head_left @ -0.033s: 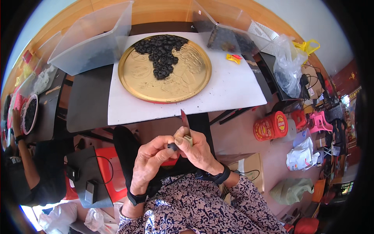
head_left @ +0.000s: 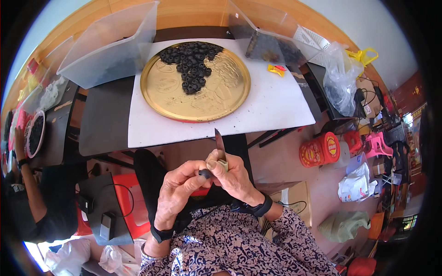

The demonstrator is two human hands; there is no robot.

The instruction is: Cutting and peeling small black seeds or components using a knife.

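Between thumb and fingertips, my left hand [head_left: 179, 186] pinches a small black rubber-like ring [head_left: 204, 174]. My right hand [head_left: 232, 177] is closed round the handle of a small knife [head_left: 219, 139], whose blade points up and away from me. The two hands almost meet above my lap, just in front of the table edge. Ahead of them a round gold tray [head_left: 216, 108] lies on a white board [head_left: 276, 108]. Many black rings [head_left: 191, 66] like the held one are heaped on the tray's far and middle part.
Clear plastic bins stand behind the tray at left [head_left: 108, 50] and right [head_left: 271, 41]. A small yellow-red wrapper [head_left: 276, 70] lies on the board. At far left, a co-worker's arm [head_left: 32, 184] reaches to a round bowl [head_left: 36, 133]. A red bucket [head_left: 320, 149] stands right.
The knife blade shows slightly more of its flat side. Otherwise both hands and the held ring stay nearly in place.
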